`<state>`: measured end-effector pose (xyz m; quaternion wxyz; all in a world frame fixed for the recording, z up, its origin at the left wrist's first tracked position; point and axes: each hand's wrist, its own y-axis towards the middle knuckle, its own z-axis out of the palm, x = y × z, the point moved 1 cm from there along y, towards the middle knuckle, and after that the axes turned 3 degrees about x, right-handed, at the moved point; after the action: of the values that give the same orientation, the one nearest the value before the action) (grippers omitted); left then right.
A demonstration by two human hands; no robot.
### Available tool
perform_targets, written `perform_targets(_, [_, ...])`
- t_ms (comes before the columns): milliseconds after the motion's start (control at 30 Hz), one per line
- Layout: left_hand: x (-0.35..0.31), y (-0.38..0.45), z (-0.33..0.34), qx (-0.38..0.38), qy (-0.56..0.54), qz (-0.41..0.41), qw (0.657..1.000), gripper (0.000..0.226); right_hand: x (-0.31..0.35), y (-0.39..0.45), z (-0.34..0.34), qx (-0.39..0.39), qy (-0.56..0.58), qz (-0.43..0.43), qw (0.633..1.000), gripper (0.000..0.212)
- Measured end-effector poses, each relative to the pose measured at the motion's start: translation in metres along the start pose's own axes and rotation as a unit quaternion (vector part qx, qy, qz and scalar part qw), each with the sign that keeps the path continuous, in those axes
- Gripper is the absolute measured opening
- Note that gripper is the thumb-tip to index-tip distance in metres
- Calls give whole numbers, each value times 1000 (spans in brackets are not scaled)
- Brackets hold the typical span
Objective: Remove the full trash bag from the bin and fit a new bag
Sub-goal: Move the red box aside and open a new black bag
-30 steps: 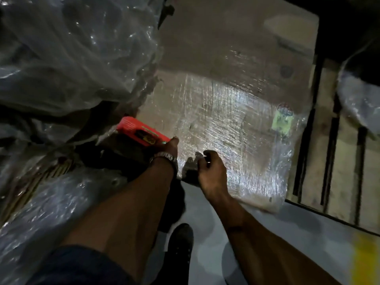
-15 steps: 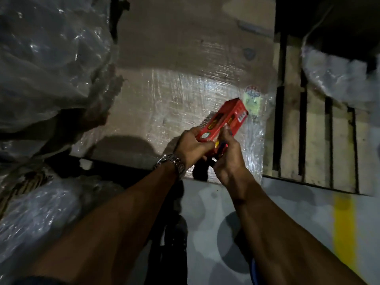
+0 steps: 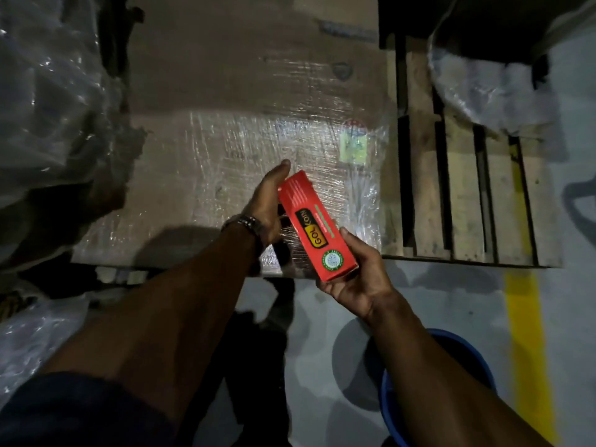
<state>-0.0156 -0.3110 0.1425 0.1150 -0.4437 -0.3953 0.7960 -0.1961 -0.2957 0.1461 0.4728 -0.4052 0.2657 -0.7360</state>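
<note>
Red carton (image 3: 309, 227) betw. hands: printed cardboard, slight sheen. Beyond hands: glossy crinkled plastic wrap (image 3: 258, 150) on cardboard. Right of right hand: rough wood pallet (image 3: 467, 204).

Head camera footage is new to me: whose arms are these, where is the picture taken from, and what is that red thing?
There is no machine here. The one picture comes from a wide-angle camera worn on a person's head, looking forward and down, so the two bare arms are the wearer's own. The right hand grips the near end of a long red box printed with a black and yellow label. The left hand, with a watch at the wrist, lies against the box's far end with straight fingers. Beyond the hands sits a large carton wrapped in clear film, with a wooden pallet to its right. A blue bin's rim shows at the bottom, beside a yellow floor line. Crumpled clear plastic fills the left side.
</note>
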Motion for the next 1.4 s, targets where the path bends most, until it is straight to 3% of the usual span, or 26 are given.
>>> perform_targets(100, [-4, 4, 1, -16, -12, 34, 999, 20, 1, -1, -12, -34, 30, -3, 999, 36])
perform_targets(167, [2, 6, -1, -32, -33, 57, 997, 6, 1, 3, -22, -79, 58, -28, 995, 48])
perform_targets(267, [9, 2, -6, -34, 3, 66, 997, 7, 3, 8, -31, -136, 113, -83, 981, 56])
perform_targets(433, [24, -6, -8, 21, 64, 56, 996, 11, 11, 13, -30, -161, 112, -145, 970, 11])
perform_targets(500, [26, -5, -8, 10, 78, 43, 996, 19, 13, 18, -28, -179, 95, -149, 968, 33])
perform_targets(600, [25, -6, -8, -45, 88, 28, 995, 19, 15, 21, -26, -191, 76, -148, 967, 56])
perform_targets(700, [28, 4, -15, -124, 179, 108, 970, 32, 21, 23, -22, -214, 38, -190, 958, 50])
perform_targets(800, [35, 22, -28, -228, 119, 113, 960, 55, 28, 22, -10, -231, 21, -253, 939, 44])
perform_targets(933, [34, 28, -17, -161, 13, 43, 986, 32, 35, 17, 8, -228, -5, -318, 920, 49])
perform_targets(1067, [32, 17, 11, -72, -104, -63, 990, 39, 39, 7, 25, -275, -124, -405, 863, 55])
perform_targets(1200, [34, 13, 26, -30, -194, -72, 978, 41, 36, -3, 38, -266, -284, -489, 781, 67])
perform_targets(1400, [45, 16, 20, -41, -201, -72, 976, 48, 41, -13, 47, -248, -340, -533, 733, 70])
